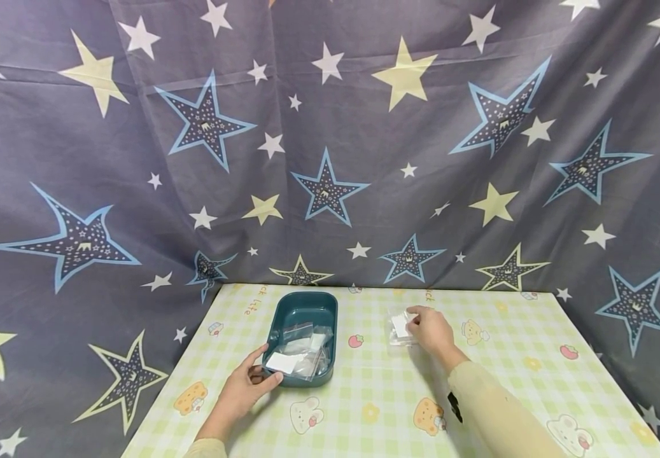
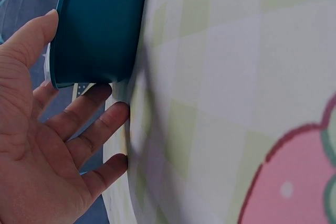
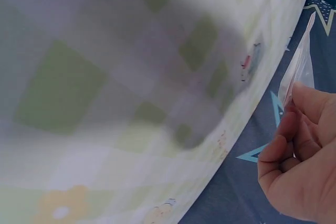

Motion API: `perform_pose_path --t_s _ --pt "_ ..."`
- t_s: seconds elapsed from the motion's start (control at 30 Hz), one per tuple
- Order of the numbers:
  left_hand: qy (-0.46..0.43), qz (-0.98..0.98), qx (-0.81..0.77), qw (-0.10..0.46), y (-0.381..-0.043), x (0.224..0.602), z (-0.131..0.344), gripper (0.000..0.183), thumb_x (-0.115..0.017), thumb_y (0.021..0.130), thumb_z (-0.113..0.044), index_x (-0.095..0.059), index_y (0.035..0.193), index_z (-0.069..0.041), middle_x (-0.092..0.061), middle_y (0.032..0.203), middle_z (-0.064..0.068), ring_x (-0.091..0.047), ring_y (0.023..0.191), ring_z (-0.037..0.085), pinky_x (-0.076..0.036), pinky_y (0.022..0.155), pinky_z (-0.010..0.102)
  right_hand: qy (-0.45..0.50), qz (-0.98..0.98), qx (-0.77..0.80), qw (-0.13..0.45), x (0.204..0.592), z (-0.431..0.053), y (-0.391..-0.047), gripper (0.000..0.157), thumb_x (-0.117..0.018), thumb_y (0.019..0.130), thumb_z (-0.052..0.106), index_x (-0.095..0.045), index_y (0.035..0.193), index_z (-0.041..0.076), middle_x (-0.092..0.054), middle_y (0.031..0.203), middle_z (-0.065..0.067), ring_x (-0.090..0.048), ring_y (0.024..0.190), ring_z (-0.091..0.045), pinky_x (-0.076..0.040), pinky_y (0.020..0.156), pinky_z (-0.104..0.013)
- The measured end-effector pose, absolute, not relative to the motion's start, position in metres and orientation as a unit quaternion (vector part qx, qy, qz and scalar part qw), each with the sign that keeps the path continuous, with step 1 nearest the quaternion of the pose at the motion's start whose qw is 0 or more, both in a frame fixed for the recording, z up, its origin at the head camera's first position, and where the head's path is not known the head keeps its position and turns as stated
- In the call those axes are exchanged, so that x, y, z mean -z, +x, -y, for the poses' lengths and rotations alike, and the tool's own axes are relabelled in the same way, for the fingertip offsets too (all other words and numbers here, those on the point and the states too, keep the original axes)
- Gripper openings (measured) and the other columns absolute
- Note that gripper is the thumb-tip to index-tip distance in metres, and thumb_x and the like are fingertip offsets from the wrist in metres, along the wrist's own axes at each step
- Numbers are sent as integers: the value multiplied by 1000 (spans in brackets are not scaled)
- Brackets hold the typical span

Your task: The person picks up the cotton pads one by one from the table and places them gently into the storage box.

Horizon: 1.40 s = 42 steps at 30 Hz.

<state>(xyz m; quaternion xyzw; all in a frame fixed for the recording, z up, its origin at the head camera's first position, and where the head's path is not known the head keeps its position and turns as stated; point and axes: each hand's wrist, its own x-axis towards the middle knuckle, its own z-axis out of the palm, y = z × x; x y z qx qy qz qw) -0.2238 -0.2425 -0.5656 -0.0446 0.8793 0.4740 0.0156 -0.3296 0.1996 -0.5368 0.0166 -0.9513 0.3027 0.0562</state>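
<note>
My left hand (image 1: 242, 388) holds the near left corner of a dark teal plastic bin (image 1: 334, 318). Its thumb lies at the front rim and the index finger goes along the left side; in the left wrist view the other fingers (image 2: 100, 135) spread out below the bin wall (image 2: 100, 30). Small clear zip bags (image 1: 307, 343), some with white labels, lie piled in the bin's near part. Farther right, my right hand (image 1: 434, 331) pinches another clear zip bag (image 1: 400, 326) with a white label. The right wrist view shows this bag (image 3: 302, 66) raised between thumb and fingers.
A checked cloth (image 1: 364, 394) with cartoon prints covers the table. Behind it hangs a grey curtain (image 1: 341, 127) with stars. A torn-looking dark patch (image 1: 454, 407) shows beside the right sleeve.
</note>
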Motion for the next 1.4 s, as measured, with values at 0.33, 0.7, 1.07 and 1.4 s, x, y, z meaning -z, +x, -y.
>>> perform_pose_path --t_s 0.33,0.7,1.07,1.4 --pt "-46 -879 -474 17 -224 566 243 88 -86 90 -47 -45 164 -23 -71 136 22 -73 118 32 -59 103 53 41 946 -313 73 520 -189 -333 45 -73 93 10 -71 138 8 -82 102 -9 -72 84 -20 -54 69 -35" --pt "-46 -878 -476 15 -224 565 242 88 -87 90 -46 -45 164 -22 -71 135 23 -73 118 33 -59 102 53 71 937 -332 87 496 -159 -333 45 -74 94 8 -71 138 7 -81 97 -7 -67 76 -15 -50 66 -30" --pt "-48 -880 -472 12 -223 564 242 89 -86 90 -47 -44 165 -22 -72 135 22 -74 118 32 -59 103 53 103 927 -349 91 485 -120 -338 41 -77 94 10 -74 135 9 -81 91 -2 -65 73 -12 -51 69 -31" --pt "-46 -880 -472 14 -223 563 242 89 -86 90 -48 -44 165 -22 -71 135 22 -73 118 32 -58 104 53 157 918 -355 78 478 -80 -336 40 -76 93 7 -75 132 8 -80 87 -3 -66 71 -10 -54 69 -31"
